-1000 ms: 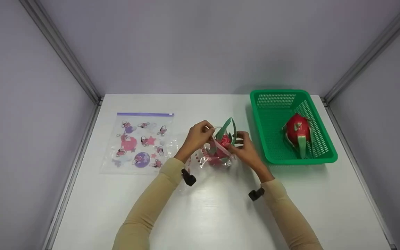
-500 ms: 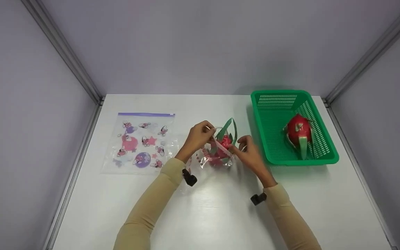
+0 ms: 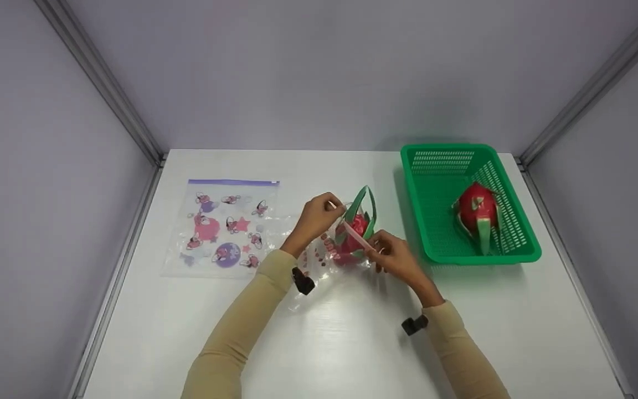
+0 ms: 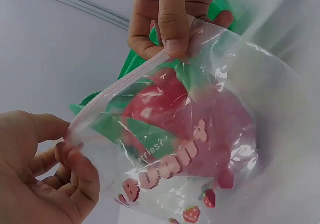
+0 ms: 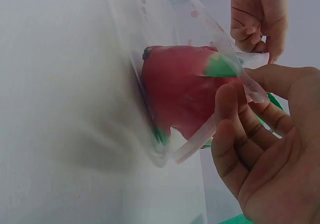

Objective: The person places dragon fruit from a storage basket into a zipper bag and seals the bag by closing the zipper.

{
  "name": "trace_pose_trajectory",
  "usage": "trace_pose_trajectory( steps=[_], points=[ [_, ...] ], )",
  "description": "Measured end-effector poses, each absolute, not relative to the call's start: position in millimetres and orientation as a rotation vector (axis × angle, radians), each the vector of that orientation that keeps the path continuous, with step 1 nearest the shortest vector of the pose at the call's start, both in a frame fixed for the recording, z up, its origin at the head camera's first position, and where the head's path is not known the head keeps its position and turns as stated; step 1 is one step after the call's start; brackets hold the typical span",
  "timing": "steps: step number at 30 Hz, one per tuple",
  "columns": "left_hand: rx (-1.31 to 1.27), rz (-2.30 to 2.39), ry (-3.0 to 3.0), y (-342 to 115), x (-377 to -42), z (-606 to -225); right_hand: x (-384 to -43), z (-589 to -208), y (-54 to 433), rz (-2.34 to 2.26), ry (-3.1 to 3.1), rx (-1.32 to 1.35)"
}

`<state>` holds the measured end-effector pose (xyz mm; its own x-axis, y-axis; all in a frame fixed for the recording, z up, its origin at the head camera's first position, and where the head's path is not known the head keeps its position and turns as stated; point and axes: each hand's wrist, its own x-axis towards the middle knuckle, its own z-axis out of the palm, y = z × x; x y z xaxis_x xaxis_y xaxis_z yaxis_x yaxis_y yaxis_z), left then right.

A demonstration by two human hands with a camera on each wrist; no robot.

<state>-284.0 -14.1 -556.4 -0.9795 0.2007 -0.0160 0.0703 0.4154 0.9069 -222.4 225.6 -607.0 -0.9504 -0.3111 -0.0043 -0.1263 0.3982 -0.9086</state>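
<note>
A clear plastic zip bag [image 3: 319,260] with a pink top strip and red print lies at the middle of the table. Inside it is a red dragon fruit [image 3: 358,224] with green leaf tips, some of which stick out past the bag's mouth. My left hand [image 3: 318,217] pinches one end of the pink strip [image 4: 117,88] between thumb and fingers. Farther along the same strip, my right hand [image 3: 399,257] grips the edge, its thumb [image 4: 174,36] on the near side. In the right wrist view the fruit [image 5: 180,86] shows through the film.
A green basket [image 3: 427,259] stands at the right with another dragon fruit [image 3: 477,205] inside. To the left, a flat clear zip bag [image 3: 225,224] with a purple slider strip and printed figures lies on the white table [image 3: 319,343]. Grey walls [image 3: 319,83] enclose the table.
My right hand has moved down toward me, drawing its end of the pink strip off the fruit's side. My left hand stays almost in place. The basket and the flat bag have not moved.
</note>
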Motion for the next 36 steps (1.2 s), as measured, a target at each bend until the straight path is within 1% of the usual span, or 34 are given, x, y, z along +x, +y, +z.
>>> trace_pose_trajectory(
  steps=[7,15,23,36],
  points=[
    [0.268,1.497,2.646,-14.3,-292.1,-556.4,-221.0,-608.7,228.4,-1.605,2.446,-0.437],
    [0.335,1.427,2.757,-18.8,-311.2,-562.5,-219.4,-610.6,233.5,-1.575,2.45,-0.486],
    [0.367,1.284,2.674,-13.5,-326.8,-566.0,-219.5,-613.0,235.5,-1.576,2.458,-0.551],
    [0.38,1.145,2.449,-7.3,-327.0,-573.7,-218.9,-614.6,237.4,-1.579,2.467,-0.543]
  ],
)
